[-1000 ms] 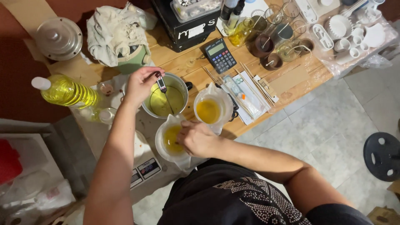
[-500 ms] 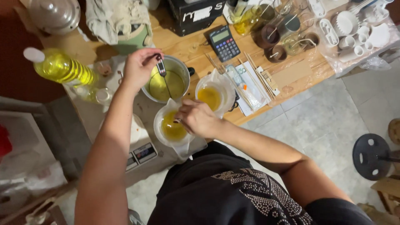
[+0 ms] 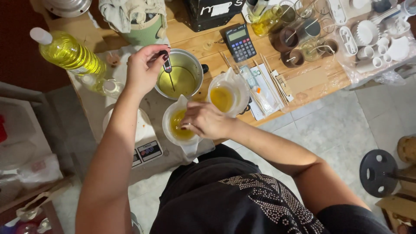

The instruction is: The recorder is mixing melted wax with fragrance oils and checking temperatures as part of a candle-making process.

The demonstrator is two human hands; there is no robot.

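Bench crowded, metal pot (image 3: 180, 80) & two plastic cups (image 3: 181, 125) (image 3: 226, 96) packed close, oil bottle (image 3: 69, 52) blocks left, calculator (image 3: 242, 42) & jars (image 3: 299, 39) behind, bare wood strip near cardboard piece (image 3: 307, 80), floor (image 3: 333, 125) right open.

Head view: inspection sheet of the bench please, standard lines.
Surface: wooden table, partly under a grey cloth.
Job's things: metal pot of yellow liquid with a probe thermometer in it; near cup and far cup, both translucent with amber liquid.
Clutter: oil bottle, calculator, scale, wooden sticks, glass jars, white moulds.
Grippers: left hand pinches the thermometer head; right hand is over the near cup, what it holds is hidden.
Cables: nothing seen.
Surroundings: tiled floor, black stool.
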